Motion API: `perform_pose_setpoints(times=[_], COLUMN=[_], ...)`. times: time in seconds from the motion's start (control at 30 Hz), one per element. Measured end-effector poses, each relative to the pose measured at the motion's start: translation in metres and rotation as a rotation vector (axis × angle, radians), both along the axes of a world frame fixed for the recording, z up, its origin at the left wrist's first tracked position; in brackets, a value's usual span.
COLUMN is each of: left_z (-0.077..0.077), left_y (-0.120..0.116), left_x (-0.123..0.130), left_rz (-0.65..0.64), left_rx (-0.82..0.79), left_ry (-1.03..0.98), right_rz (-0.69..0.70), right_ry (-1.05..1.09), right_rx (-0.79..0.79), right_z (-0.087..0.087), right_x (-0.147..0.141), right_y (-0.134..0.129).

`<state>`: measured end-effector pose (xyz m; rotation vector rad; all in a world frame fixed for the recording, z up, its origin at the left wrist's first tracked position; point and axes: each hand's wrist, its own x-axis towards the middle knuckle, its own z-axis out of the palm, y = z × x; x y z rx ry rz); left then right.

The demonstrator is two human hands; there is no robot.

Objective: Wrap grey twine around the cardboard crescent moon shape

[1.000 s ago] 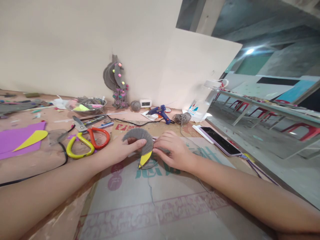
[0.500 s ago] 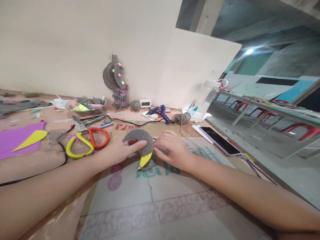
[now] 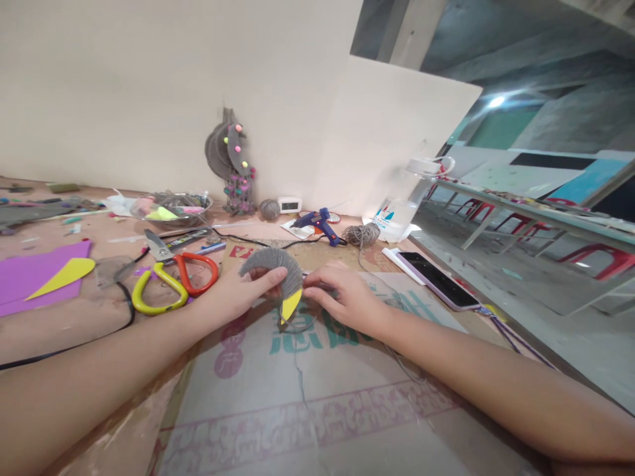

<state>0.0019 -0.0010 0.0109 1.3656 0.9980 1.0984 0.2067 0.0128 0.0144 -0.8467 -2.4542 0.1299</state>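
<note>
My left hand (image 3: 248,289) pinches a crescent shape (image 3: 278,264), its thumb on the front face. Grey yarn covers most of the crescent; its lower tip is bare yellow. Just right of it, my right hand (image 3: 342,294) has thumb and fingers closed on the grey yarn (image 3: 303,327), which loops below the yellow tip. A strand trails from there past my right wrist. Both hands are above a printed cardboard sheet (image 3: 297,436). Behind them lies a loose bundle of grey yarn (image 3: 361,235).
Scissors (image 3: 173,277) with yellow and red handles, purple foam (image 3: 40,271) and a basket (image 3: 173,210) are at left. A blue glue gun (image 3: 320,225), small clock (image 3: 290,205) and bottle (image 3: 404,201) stand behind. A phone (image 3: 439,281) lies right; a decorated yarn piece (image 3: 231,158) leans on the wall.
The crescent has tilted and risen slightly, its yellow tip swinging up and to the right. My left thumb has shifted up a little, and the right fingers have moved slightly.
</note>
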Motion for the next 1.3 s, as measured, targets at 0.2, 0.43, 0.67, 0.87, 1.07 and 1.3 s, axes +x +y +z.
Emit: perform_pose_setpoints(times=[0.2,0.43,0.67,0.87,1.07,1.3], left_z=[-0.007,-0.011,-0.010,-0.008,-0.009,0.002], left_y=[0.006,0.005,0.006,0.006,0.006,0.002], left_x=[-0.002,-0.003,-0.003,-0.002,-0.001,0.001], left_rz=[-0.095,-0.102,-0.131,-0.107,-0.067,0.056], left_rx=[0.096,0.061,0.048,0.068,0.067,0.036], left_ry=[0.076,0.108,0.151,0.164,0.147,0.057], right_rz=[0.066,0.103,0.110,0.114,0.080,0.075], right_ry=[-0.034,-0.072,-0.097,-0.105,-0.143,-0.157], right_rx=[0.082,0.142,0.222,0.274,0.229,-0.023], right_z=[0.000,0.001,0.000,-0.001,0.001,0.011], right_x=[0.000,0.000,-0.001,-0.002,-0.004,-0.001], right_y=[0.000,-0.004,-0.004,-0.003,-0.004,-0.007])
